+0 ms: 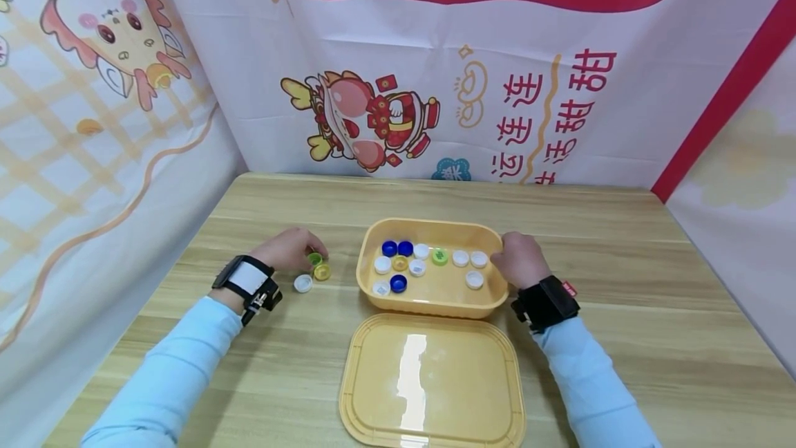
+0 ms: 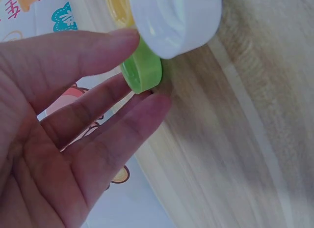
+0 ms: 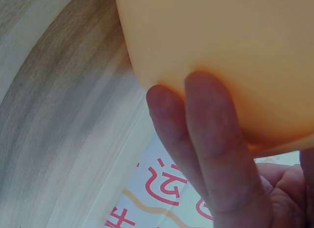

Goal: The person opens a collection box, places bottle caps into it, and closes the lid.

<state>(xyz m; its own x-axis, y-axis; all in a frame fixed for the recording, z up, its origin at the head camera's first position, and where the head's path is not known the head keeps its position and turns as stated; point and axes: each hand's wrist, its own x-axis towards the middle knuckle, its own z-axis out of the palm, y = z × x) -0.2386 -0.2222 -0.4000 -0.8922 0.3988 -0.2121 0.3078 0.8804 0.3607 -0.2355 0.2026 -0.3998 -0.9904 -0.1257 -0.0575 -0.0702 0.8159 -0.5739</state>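
Observation:
My left hand (image 1: 291, 249) is at the left of the table, its thumb and fingers around a green bottle cap (image 2: 147, 68) in a pinch. Close by lie a yellow cap (image 1: 322, 272) and a white cap (image 1: 302, 284); the left wrist view shows the white cap (image 2: 181, 21) nearest the camera. A yellow plastic box (image 1: 435, 304) holds several white and blue caps, plus a yellow one and a green one (image 1: 440, 256). At its right end my right hand (image 1: 521, 259) grips the rim. In the right wrist view two fingers (image 3: 213, 115) press against the box's outer wall.
A flat yellow lid (image 1: 466, 379) lies on the wooden table (image 1: 622, 261) just in front of the box. Printed cloth (image 1: 385, 33) hangs behind the table and at both sides.

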